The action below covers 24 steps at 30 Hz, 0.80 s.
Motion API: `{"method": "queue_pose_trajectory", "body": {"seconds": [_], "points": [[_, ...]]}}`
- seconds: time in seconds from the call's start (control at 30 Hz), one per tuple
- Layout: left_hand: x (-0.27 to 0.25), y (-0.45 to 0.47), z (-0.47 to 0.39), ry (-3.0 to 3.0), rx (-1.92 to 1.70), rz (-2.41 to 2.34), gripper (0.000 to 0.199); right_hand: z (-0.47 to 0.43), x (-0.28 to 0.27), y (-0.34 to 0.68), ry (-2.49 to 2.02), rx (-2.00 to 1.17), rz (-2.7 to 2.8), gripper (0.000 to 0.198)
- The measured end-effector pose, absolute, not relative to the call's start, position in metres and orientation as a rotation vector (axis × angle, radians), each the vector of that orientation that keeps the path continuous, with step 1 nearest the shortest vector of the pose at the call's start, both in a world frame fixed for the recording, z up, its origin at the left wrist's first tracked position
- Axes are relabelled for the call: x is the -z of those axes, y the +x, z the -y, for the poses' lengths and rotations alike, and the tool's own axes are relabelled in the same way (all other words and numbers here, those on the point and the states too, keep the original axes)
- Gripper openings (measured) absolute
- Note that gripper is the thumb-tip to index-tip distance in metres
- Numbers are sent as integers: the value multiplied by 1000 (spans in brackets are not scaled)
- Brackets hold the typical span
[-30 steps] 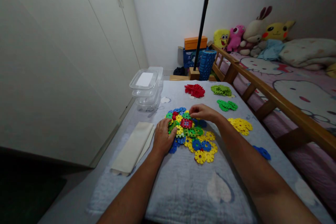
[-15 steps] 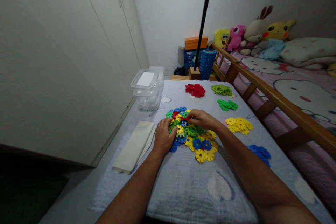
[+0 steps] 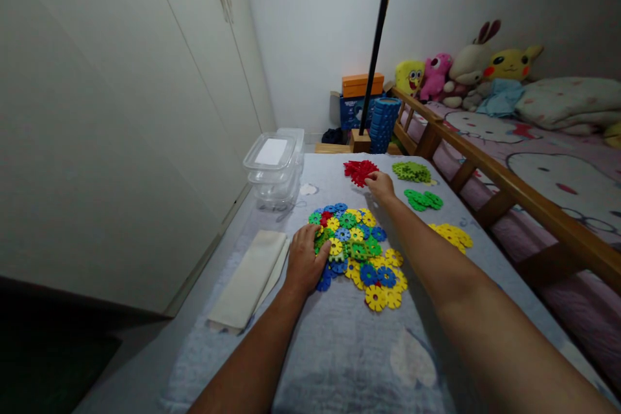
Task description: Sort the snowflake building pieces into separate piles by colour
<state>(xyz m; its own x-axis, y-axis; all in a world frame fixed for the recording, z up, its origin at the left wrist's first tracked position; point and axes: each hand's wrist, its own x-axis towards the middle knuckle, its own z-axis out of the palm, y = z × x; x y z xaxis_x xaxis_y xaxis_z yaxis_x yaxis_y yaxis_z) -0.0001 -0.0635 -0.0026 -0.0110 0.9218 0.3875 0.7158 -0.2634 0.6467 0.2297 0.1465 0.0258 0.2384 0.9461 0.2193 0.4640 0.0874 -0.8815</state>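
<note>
A mixed heap of flat, notched plastic flower discs (image 3: 356, 233) in yellow, blue and green, with a little red, lies mid-table. My left hand (image 3: 305, 259) rests at the heap's left side, thumb apart from the fingers, touching its edge. Farther back, my right hand (image 3: 381, 185) reaches to a pile of red discs (image 3: 359, 171). Its thumb and fingertips are pinched at the near right edge of that pile, on a red disc as far as it shows. The other fingers are curled.
Sorted piles of lime discs (image 3: 411, 171), green discs (image 3: 423, 200) and yellow discs (image 3: 453, 235) lie along the right. Clear plastic boxes (image 3: 272, 171) stand back left, with a folded cloth (image 3: 250, 281) nearer. A wooden bed rail (image 3: 485, 171) borders the right side.
My right hand has moved from the mixed heap, where it held a red disc, back and away to the red pile. My left hand has stayed by the heap. The view has tilted slightly.
</note>
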Motion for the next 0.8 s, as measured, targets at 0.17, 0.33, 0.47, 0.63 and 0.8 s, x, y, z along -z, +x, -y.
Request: {"method": "queue_pose_trajectory", "body": {"seconds": [0.17, 0.33, 0.47, 0.63, 0.8], "points": [[3, 0, 62, 2001, -1143, -1725, 33, -159, -19, 225, -1591, -558, 1259, 19], [4, 0, 62, 2009, -1128, -1714, 33, -153, -15, 222, -1742, -402, 1320, 15], [3, 1, 63, 2007, -1141, -1723, 33, -143, -8, 221, -1636, -410, 1584, 16], [3, 0, 63, 2006, -1150, -1709, 32, -135, -4, 222, -1573, -470, 1673, 20], [7, -1, 62, 2005, -1144, -1712, 31, -112, -6, 233, -1465, -646, 1566, 27]]}}
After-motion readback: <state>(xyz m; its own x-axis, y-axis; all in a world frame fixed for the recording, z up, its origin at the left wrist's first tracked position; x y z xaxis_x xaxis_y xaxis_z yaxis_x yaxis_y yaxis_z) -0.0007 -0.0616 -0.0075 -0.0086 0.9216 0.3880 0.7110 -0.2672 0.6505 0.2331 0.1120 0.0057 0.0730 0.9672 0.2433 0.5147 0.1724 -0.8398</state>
